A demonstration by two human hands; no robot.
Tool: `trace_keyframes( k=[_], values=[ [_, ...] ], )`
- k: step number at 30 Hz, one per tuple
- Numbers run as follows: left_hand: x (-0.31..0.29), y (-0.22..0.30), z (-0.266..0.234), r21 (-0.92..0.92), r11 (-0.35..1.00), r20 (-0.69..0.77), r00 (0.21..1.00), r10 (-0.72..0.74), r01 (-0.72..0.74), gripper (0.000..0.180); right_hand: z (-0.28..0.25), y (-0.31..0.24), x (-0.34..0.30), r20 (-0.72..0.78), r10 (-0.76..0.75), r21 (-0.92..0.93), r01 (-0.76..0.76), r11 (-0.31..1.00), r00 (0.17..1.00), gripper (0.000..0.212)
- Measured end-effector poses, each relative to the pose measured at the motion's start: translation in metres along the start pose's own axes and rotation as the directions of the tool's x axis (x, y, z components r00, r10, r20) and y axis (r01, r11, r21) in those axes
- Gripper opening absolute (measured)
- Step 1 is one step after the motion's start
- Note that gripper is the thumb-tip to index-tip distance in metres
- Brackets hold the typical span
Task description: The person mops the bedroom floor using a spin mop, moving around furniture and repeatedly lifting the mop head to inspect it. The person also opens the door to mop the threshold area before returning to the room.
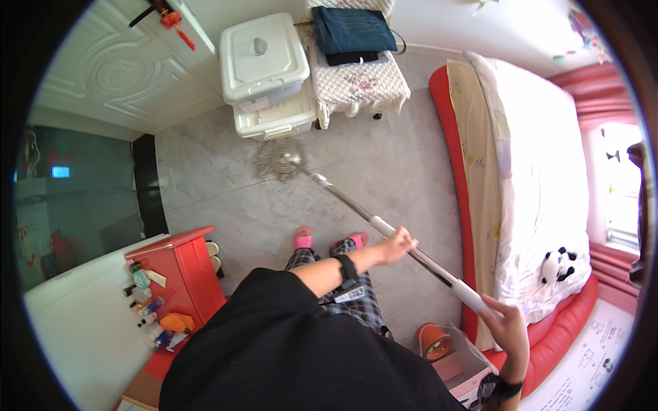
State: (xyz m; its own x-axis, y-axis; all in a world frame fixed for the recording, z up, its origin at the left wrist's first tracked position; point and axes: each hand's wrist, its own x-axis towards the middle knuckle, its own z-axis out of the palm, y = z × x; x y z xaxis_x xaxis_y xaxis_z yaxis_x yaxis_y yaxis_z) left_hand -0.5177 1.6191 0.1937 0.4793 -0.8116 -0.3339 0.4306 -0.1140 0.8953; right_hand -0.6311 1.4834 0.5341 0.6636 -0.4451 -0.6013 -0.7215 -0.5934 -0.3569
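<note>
Head view: left hand (396, 246) and right hand (507, 327), fingers wrapped round the mop (379, 224), its strands on the floor (219, 178) close by the stacked bins (266, 65); too hard a forward push, I judge remotely, could jolt both.

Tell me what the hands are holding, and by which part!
A mop: the left hand holds mid-handle, the right hand the end away from the mop head.
</note>
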Motion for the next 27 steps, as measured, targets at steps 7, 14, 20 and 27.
trace_keyframes(
  k=[7,14,20,27],
  values=[
    [0.009,0.100,0.022,0.309,0.947,0.221,0.975,0.018,-0.088,0.047,-0.037,-0.049,-0.051,-0.062,0.245,0.009,-0.245,0.970,0.968,0.036],
    [-0.017,0.108,-0.043,0.201,0.979,0.023,0.999,0.030,-0.034,0.047,-0.054,-0.131,-0.006,0.164,0.231,-0.118,-0.213,0.970,0.959,0.037],
    [-0.067,0.043,-0.159,0.168,0.983,-0.321,0.947,-0.020,0.078,0.037,0.018,-0.181,0.070,0.355,-0.019,-0.246,0.113,0.963,0.935,0.037],
    [-0.104,0.023,-0.260,0.088,0.899,-0.624,0.728,-0.285,0.428,0.080,0.084,-0.213,0.123,0.455,-0.356,-0.257,0.503,0.825,0.816,0.036]
  ],
)
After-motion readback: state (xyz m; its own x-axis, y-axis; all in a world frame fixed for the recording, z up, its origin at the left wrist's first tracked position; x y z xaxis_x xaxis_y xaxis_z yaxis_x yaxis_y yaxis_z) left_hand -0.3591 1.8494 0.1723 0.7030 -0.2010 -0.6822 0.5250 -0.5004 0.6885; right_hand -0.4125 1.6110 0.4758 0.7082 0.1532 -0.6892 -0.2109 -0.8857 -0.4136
